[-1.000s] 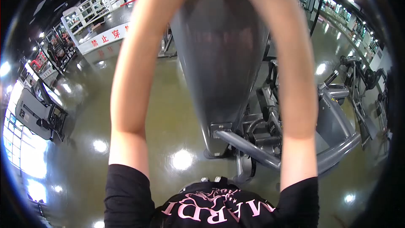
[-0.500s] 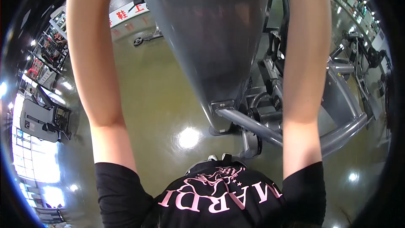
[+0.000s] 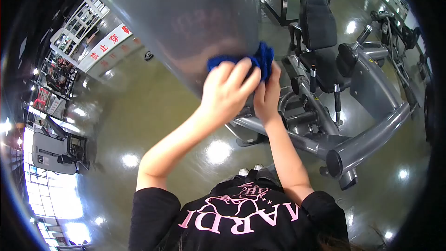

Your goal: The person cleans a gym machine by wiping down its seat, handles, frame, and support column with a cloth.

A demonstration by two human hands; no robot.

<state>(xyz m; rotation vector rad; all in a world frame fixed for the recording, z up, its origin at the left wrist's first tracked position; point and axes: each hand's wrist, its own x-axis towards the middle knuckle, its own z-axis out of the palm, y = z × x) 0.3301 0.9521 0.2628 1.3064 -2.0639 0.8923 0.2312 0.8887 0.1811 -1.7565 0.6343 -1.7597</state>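
A blue cloth [image 3: 264, 61] is bunched against the lower part of a tall, glossy grey machine panel [image 3: 186, 18]. My left hand [image 3: 229, 86] presses the cloth to the panel's face, its fingers bent over it. At the panel's right edge, my right hand [image 3: 268, 94] has its fingers round the hanging part of the same cloth. The two hands are close together, the right one slightly lower.
Right of the panel stand a black padded seat [image 3: 317, 14] and thick grey machine tubes [image 3: 371, 144]. A white sign with red characters [image 3: 104, 46] is at the upper left. Another machine [image 3: 49, 151] stands at far left.
Both hands, out of view above before, have come down the panel into view with the blue cloth. The view has shifted, showing more of the seat at the right.
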